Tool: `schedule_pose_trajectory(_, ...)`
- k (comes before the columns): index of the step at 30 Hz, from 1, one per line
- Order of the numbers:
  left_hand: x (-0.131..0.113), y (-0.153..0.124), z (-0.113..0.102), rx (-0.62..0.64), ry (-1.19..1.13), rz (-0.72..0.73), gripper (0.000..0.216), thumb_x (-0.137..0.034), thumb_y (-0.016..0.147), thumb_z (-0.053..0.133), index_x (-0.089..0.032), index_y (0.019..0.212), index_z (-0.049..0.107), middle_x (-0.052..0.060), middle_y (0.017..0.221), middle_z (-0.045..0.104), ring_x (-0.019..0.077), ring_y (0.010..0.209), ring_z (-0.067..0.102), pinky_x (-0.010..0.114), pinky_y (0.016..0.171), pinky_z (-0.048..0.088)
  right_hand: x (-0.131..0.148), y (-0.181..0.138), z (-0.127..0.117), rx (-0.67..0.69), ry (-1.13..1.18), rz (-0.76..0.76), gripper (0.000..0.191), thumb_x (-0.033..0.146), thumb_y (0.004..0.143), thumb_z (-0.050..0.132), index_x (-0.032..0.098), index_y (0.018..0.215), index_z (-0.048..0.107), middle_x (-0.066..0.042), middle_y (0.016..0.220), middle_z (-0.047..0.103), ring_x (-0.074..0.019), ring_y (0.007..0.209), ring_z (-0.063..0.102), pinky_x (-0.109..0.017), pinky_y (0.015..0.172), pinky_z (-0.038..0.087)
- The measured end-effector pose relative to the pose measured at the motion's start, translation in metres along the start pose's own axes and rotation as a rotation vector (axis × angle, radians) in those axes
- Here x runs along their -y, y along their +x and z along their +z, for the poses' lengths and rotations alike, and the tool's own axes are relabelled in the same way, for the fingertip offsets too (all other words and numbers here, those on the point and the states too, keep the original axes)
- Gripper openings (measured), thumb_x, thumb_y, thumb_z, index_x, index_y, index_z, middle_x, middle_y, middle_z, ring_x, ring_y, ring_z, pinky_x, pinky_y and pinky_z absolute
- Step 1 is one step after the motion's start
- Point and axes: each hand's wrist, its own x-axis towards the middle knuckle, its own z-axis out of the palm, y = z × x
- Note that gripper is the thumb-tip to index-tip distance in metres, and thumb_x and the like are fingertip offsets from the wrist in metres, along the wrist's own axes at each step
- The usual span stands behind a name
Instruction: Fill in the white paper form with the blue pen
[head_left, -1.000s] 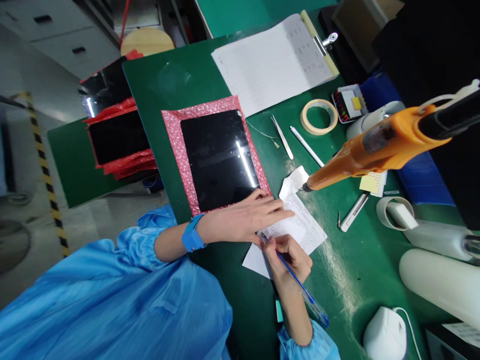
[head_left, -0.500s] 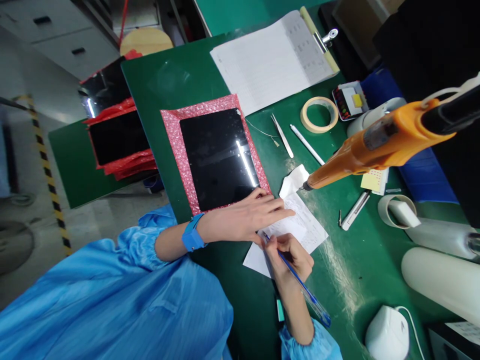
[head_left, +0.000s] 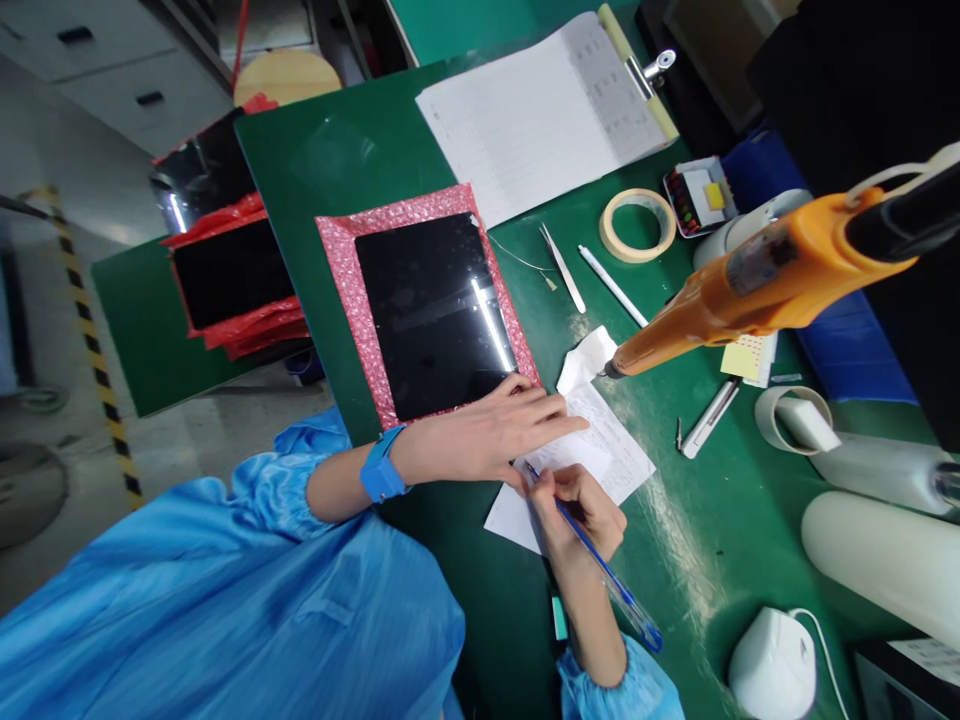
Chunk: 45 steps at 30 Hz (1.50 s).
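A blue ballpoint pen (head_left: 592, 545) is pinched in my right hand (head_left: 581, 515), its tip down at a sheet of paper (head_left: 621, 450) that bears handwriting. My left hand (head_left: 499, 430) lies flat over the upper left part of that paper, fingers stretched out and a blue band round the wrist. Just beyond it, a black glass panel (head_left: 431, 320) rests on pink bubble wrap (head_left: 341, 250); the left fingers overlap the panel's near right corner in the view. Part of the writing is hidden under my hands.
An orange electric screwdriver (head_left: 720, 290) hangs over the table, its tip near a crumpled white paper (head_left: 585, 360). Farther back lie tweezers (head_left: 562, 268), a white pen (head_left: 613, 287), a tape roll (head_left: 637, 226) and a clipboard (head_left: 540, 120). A mouse (head_left: 774, 665) sits at the near right.
The view has shifted very slightly. Both hands, the pen and the paper keep practically the same places.
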Motion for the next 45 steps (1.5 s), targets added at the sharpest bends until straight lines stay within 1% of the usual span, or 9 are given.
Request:
schedule_pose_trajectory(4, 0.0, 0.0, 0.001, 0.007, 0.007, -0.004, 0.094, -0.042, 0.097, 0.095, -0.016, 0.165, 0.036, 0.02, 0.156, 0.059, 0.0362, 0.14, 0.06, 0.044, 0.118, 0.034, -0.001, -0.001, 0.0, -0.002, 0.003, 0.005, 0.044, 0.006, 0.101, 0.071, 0.026, 0.076, 0.041, 0.01, 0.065, 0.054, -0.0071, 0.049, 0.044, -0.025, 0.046, 0.032)
schedule_pose_trajectory(12, 0.0, 0.0, 0.0, 0.028, 0.003, -0.025, 0.091, -0.041, 0.1, 0.093, -0.017, 0.166, 0.036, 0.019, 0.155, 0.06, 0.0357, 0.14, 0.059, 0.044, 0.117, 0.034, 0.0, -0.001, 0.0, -0.009, 0.004, 0.008, 0.043, 0.005, 0.099, 0.07, 0.025, 0.074, 0.042, 0.01, 0.064, 0.055, -0.0065, 0.048, 0.044, -0.024, 0.046, 0.033)
schedule_pose_trajectory(19, 0.002, -0.001, 0.003, -0.008, 0.03, 0.015, 0.084, -0.042, 0.106, 0.085, -0.016, 0.166, 0.032, 0.02, 0.156, 0.058, 0.0358, 0.142, 0.058, 0.045, 0.118, 0.033, 0.005, 0.0, -0.004, -0.039, 0.025, 0.024, 0.041, 0.006, 0.099, 0.071, 0.025, 0.073, 0.045, 0.009, 0.065, 0.059, -0.0058, 0.049, 0.045, -0.022, 0.046, 0.032)
schedule_pose_trajectory(22, 0.002, 0.0, 0.003, 0.012, 0.006, -0.007, 0.072, -0.037, 0.104, 0.087, -0.018, 0.156, 0.041, 0.016, 0.15, 0.061, 0.0343, 0.136, 0.06, 0.044, 0.116, 0.034, 0.006, -0.001, -0.003, -0.022, 0.021, 0.044, 0.043, 0.006, 0.1, 0.071, 0.025, 0.072, 0.043, 0.01, 0.065, 0.057, -0.0053, 0.049, 0.046, -0.021, 0.047, 0.033)
schedule_pose_trajectory(25, 0.001, 0.001, 0.001, -0.005, 0.001, 0.006, 0.058, -0.03, 0.102, 0.088, -0.016, 0.143, 0.05, 0.012, 0.142, 0.063, 0.0329, 0.131, 0.061, 0.044, 0.115, 0.034, 0.007, -0.001, -0.001, -0.02, 0.038, 0.053, 0.043, 0.008, 0.101, 0.071, 0.024, 0.074, 0.043, 0.01, 0.065, 0.056, -0.0049, 0.049, 0.045, -0.02, 0.047, 0.033)
schedule_pose_trajectory(28, -0.001, 0.001, 0.0, -0.013, 0.005, 0.016, 0.052, -0.027, 0.099, 0.091, -0.016, 0.132, 0.052, 0.011, 0.136, 0.064, 0.0316, 0.126, 0.062, 0.043, 0.112, 0.035, 0.007, -0.001, 0.001, -0.005, 0.049, 0.056, 0.043, 0.009, 0.101, 0.072, 0.025, 0.074, 0.043, 0.01, 0.065, 0.055, -0.005, 0.048, 0.044, -0.02, 0.046, 0.032)
schedule_pose_trajectory(33, -0.001, 0.001, -0.001, -0.003, -0.002, 0.007, 0.034, -0.029, 0.107, 0.081, -0.018, 0.12, 0.052, 0.01, 0.128, 0.063, 0.0295, 0.122, 0.061, 0.043, 0.111, 0.035, 0.006, -0.002, 0.002, -0.008, 0.043, 0.075, 0.043, 0.007, 0.1, 0.069, 0.025, 0.073, 0.042, 0.009, 0.064, 0.055, -0.0059, 0.05, 0.045, -0.02, 0.048, 0.034)
schedule_pose_trajectory(38, 0.001, 0.0, 0.0, -0.013, 0.003, 0.02, 0.032, -0.036, 0.108, 0.081, -0.018, 0.109, 0.055, 0.011, 0.127, 0.062, 0.0282, 0.12, 0.059, 0.043, 0.114, 0.034, 0.009, 0.001, 0.0, -0.035, 0.023, 0.064, 0.043, 0.008, 0.1, 0.069, 0.024, 0.072, 0.041, 0.01, 0.063, 0.056, -0.0052, 0.049, 0.045, -0.019, 0.049, 0.036)
schedule_pose_trajectory(45, 0.003, -0.001, 0.002, -0.028, 0.044, 0.038, 0.033, -0.04, 0.109, 0.079, -0.017, 0.108, 0.057, 0.012, 0.129, 0.062, 0.0292, 0.121, 0.059, 0.043, 0.112, 0.035, 0.008, 0.004, -0.002, -0.027, -0.026, 0.045, 0.045, 0.012, 0.102, 0.07, 0.025, 0.069, 0.042, 0.009, 0.062, 0.054, -0.0054, 0.048, 0.042, -0.021, 0.046, 0.034)
